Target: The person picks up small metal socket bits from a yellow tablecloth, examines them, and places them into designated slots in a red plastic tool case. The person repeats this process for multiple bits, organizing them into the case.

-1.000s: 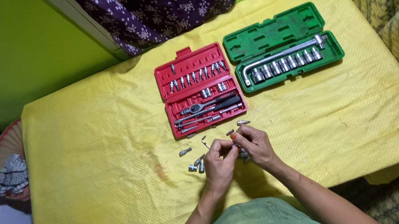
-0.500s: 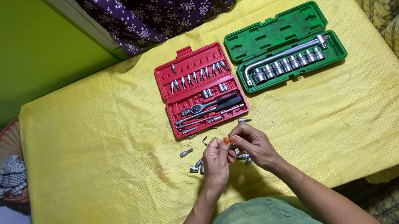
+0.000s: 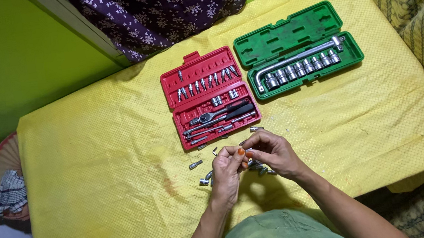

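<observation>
My left hand (image 3: 226, 173) and my right hand (image 3: 274, 152) meet fingertip to fingertip just above the yellow table cover (image 3: 95, 164), pinching a small metal bit between them; the piece itself is mostly hidden by the fingers. Several loose sockets and bits (image 3: 204, 177) lie on the cover around and under the hands, one more bit (image 3: 255, 128) just beyond my right hand. Directly ahead sits an open red tool case (image 3: 209, 98) with a ratchet, bits and small sockets.
An open green case (image 3: 297, 51) with a bent bar and a row of sockets lies to the right of the red one. Dark floral cloth (image 3: 157, 8) hangs at the far edge. A patterned blanket (image 3: 418, 10) lies right; a round basket with cloth (image 3: 4, 182) left.
Both hands stay joined over the loose pieces with small finger shifts. The view has slid slightly, so the cases sit a little further left.
</observation>
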